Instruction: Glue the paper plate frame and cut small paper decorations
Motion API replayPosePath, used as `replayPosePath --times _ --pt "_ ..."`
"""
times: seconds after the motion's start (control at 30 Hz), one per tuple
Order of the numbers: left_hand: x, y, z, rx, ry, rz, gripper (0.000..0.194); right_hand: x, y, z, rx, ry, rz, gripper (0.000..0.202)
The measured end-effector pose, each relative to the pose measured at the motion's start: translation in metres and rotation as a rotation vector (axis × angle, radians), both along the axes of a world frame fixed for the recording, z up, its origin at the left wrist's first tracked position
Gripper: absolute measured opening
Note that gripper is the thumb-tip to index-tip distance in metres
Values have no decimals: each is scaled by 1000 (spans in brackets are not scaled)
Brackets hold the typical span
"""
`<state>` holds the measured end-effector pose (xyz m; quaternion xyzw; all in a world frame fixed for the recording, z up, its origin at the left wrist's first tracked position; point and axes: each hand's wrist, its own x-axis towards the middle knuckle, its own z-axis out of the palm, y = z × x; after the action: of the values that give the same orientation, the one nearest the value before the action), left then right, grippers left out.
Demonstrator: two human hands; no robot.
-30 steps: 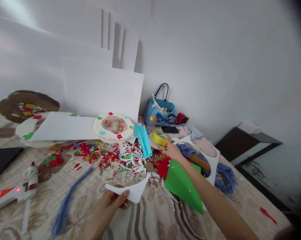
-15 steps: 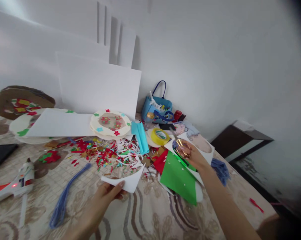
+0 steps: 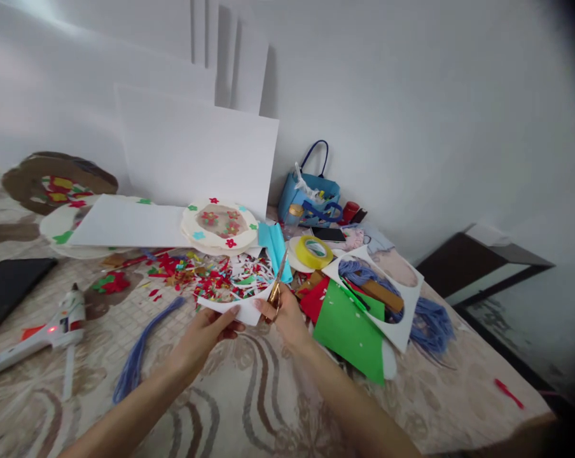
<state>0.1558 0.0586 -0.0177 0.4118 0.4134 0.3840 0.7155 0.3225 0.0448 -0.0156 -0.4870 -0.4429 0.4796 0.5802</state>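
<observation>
Gold scissors (image 3: 277, 282) in right hand (image 3: 287, 315), tips forward, axis slightly rightward.

Wall (image 3: 387, 140): dim, grey
Upper left: we see glare
White boards (image 3: 250, 70): soft shadow right
Right edge: we get dark vignetting

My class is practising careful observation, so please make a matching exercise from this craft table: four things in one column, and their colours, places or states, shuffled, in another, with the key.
Column one
1. Scissors
2. Curved white piece
3. Roll of tape
4. Glue gun

Column two
A. Yellow and ring-shaped
B. Showing a glowing red light
C. Gold-coloured, in the right hand
D. Pinched by the left hand

Right pairs: 1-C, 2-D, 3-A, 4-B
</observation>
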Motion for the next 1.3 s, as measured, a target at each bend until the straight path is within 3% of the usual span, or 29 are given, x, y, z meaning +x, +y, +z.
replayPosePath --times 0.17,0.4,0.67,1.03,1.3 --pt "-1 -2 -12 28 56 -28 30 -11 -1 -15 -64 59 23 36" --pt "-4 -4 -14 -114 -38 63 33 -19 -9 -32 -141 142 84 33" --pt "-8 -7 -15 -106 26 20 34 -22 -16 -33 -140 121 115 32" --pt "-9 -8 -12 -22 117 -108 31 -16 -15 -36 -59 166 -43 28" --pt "-10 -6 -16 6 196 -64 31 -9 -18 -33 -64 143 -91 26"
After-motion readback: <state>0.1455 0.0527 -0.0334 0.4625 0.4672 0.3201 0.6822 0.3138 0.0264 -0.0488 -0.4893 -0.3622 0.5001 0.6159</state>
